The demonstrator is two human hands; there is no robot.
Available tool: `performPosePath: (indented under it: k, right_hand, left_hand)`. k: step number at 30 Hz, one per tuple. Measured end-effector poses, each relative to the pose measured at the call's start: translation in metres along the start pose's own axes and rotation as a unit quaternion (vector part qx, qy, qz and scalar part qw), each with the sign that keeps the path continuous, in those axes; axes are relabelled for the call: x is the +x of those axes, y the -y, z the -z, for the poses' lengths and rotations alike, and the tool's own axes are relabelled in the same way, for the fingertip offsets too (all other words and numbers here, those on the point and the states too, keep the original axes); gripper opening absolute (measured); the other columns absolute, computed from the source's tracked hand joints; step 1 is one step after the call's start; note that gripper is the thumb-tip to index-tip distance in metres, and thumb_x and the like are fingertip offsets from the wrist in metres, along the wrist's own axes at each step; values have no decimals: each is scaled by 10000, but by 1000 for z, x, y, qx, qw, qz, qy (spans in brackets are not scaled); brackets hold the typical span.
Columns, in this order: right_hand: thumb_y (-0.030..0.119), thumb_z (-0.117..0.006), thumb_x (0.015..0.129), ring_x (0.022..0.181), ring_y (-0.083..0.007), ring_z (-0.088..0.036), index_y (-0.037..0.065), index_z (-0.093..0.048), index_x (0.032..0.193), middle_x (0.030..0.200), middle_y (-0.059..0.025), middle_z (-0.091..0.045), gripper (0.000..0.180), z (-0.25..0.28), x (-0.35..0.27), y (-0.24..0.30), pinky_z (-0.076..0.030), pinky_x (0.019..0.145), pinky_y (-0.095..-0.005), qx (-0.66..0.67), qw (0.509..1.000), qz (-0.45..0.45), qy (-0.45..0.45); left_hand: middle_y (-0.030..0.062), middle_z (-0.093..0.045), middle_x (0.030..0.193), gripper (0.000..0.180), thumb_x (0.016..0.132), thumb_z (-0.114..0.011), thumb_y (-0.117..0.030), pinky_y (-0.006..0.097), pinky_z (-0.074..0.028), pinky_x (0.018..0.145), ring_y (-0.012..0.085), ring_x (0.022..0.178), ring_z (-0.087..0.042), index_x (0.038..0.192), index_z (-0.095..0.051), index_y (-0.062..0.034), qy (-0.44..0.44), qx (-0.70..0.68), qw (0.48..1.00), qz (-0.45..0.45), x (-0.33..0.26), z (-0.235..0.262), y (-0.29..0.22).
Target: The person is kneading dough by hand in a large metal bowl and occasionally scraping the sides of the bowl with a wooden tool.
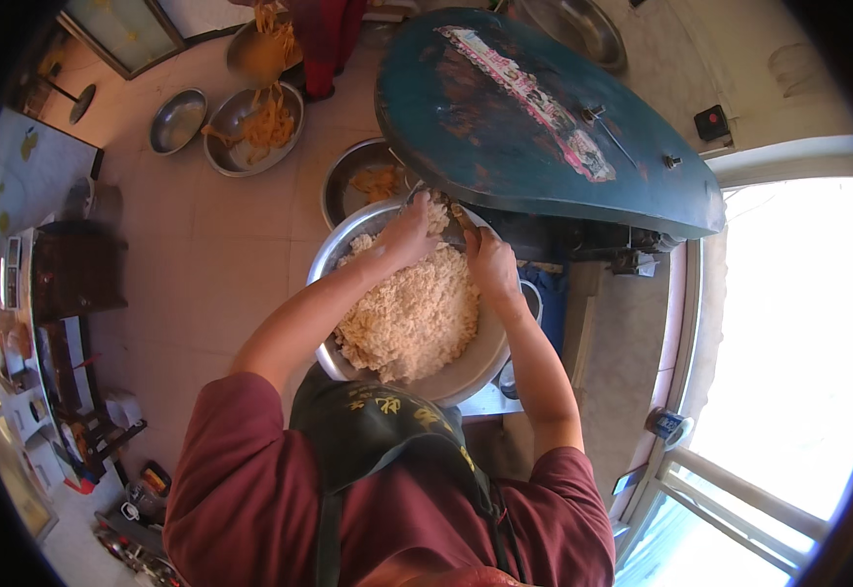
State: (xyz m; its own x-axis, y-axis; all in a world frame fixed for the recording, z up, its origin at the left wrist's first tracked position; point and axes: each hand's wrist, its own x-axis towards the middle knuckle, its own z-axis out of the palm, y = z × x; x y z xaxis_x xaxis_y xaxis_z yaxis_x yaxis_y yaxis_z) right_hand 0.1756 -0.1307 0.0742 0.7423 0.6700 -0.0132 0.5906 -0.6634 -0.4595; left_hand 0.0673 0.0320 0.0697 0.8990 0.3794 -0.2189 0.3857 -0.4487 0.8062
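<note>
left hand: the left hand (pixel 409 231) lies on the far side of the crumbly pale mass (pixel 412 315), fingers curled down into it, grasping a clump.
right hand: the right hand (pixel 485 262) is at the far right rim of the bowl, fingers bent around a small dark-handled tool (pixel 462 219); how firmly it grips, i cannot tell.
big steel bowl: the big steel bowl (pixel 466 372) sits right in front of the person, just under the near edge of the dark teal cover (pixel 534 127); the mass fills most of it.
cover: rounded, worn, with a printed strip along its top, standing just beyond both hands.
floor bowls: a steel bowl with orange bits (pixel 363 181) stands on the floor just beyond the big bowl; further off, a wide bowl of orange strips (pixel 250 132) and a smaller steel bowl (pixel 177 120) beside it.
other person: someone in red cloth (pixel 329 39) stands near the wide bowl, at the far edge of the floor.
clothing: maroon sleeves and a dark apron (pixel 378 430) on the person.
</note>
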Motion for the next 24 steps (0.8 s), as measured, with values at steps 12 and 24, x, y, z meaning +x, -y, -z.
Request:
performPosePath:
  k: [12,24]
  right_hand:
    - [311,-578,966,758,-490,-650,-10,-667,885,795,-309,-660,342,0,3,7,-531,695,-556,49,997,39,54]
    - [286,-575,958,690,-490,-646,7,-670,897,723,-294,-653,301,-11,3,17,-542,654,-553,17,998,58,35]
  left_hand:
    - [330,-402,1417,553,822,-590,32,491,-426,1073,472,1302,-451,1344,-427,117,-122,145,968,-162,2,-40,46]
    - [356,-415,1403,625,776,-504,91,492,-383,1118,496,1322,-421,1388,-388,135,-113,119,978,-125,-18,-47,54]
